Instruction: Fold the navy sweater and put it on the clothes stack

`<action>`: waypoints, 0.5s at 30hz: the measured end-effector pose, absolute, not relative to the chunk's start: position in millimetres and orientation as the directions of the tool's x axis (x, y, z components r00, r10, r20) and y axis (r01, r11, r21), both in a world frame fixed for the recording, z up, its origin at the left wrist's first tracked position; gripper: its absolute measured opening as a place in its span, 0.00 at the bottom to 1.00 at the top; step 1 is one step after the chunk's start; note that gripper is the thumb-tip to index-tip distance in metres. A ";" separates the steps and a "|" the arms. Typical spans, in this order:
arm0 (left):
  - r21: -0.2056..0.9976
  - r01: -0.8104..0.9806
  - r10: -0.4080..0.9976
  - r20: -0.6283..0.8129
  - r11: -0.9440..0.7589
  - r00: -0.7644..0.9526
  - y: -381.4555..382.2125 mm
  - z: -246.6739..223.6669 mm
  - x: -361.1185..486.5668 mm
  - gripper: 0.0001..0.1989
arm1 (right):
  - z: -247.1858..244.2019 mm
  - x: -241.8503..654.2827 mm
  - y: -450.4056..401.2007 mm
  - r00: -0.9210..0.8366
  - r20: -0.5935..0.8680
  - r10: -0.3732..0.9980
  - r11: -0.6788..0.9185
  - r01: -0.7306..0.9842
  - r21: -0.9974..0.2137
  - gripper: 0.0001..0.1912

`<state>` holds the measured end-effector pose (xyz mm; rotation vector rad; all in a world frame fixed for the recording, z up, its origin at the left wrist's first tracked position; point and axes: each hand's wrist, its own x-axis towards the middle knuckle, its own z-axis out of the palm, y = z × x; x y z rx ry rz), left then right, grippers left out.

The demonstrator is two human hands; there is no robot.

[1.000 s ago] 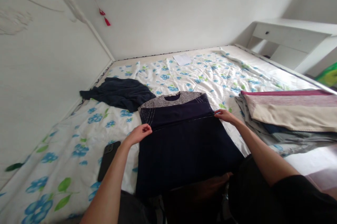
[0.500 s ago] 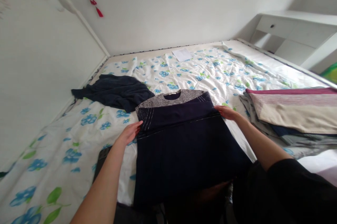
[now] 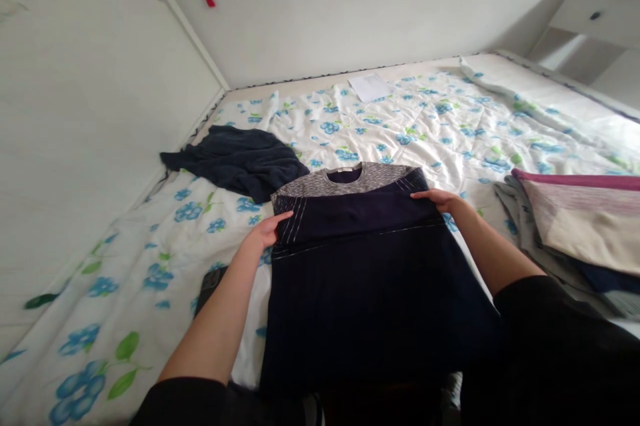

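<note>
A dark navy shirt (image 3: 360,279) with a grey speckled yoke lies spread face-on across the bed, its collar pointing away from me. On its left edge, below the shoulder, my left hand (image 3: 270,229) grips the fabric, thumb on top and the other fingers underneath. My right hand (image 3: 440,199) pinches the opposite edge just below the right shoulder, its fingers partly hidden by the cloth. Thin white lines cross the sleeves and chest. The shirt's lower end reaches down toward my lap and merges with dark shadow.
A crumpled dark garment (image 3: 235,159) lies beyond the shirt at left. Folded clothes (image 3: 590,219) are stacked at right. White paper (image 3: 370,87) rests near the wall on the floral sheet (image 3: 165,239). A dark object (image 3: 210,285) sits beside my left forearm.
Both hands have moved inward over the shirt's side edges, and their thumbs now lie on the fabric. The view has shifted, so the bed and clothes appear differently placed.
</note>
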<state>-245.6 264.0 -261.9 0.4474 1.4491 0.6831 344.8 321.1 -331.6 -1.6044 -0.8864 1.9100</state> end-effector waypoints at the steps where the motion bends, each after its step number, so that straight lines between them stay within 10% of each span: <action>1: 0.652 -0.152 0.655 -0.755 0.743 -0.033 269.4 -260.4 -241.5 0.17 | -330.0 343.6 325.6 -0.183 -0.676 0.714 -0.679 0.058 -0.732 0.14; 5: 0.709 -0.115 0.698 -0.705 0.696 -0.125 298.4 -236.6 -228.0 0.18 | -303.6 332.4 348.3 -0.093 -0.637 0.765 -0.632 0.084 -0.771 0.19; 15: 0.985 -0.168 0.985 -0.077 0.050 -0.156 265.7 -133.9 -244.5 0.24 | -202.4 380.2 296.6 0.047 0.041 0.998 0.047 -0.119 -0.992 0.24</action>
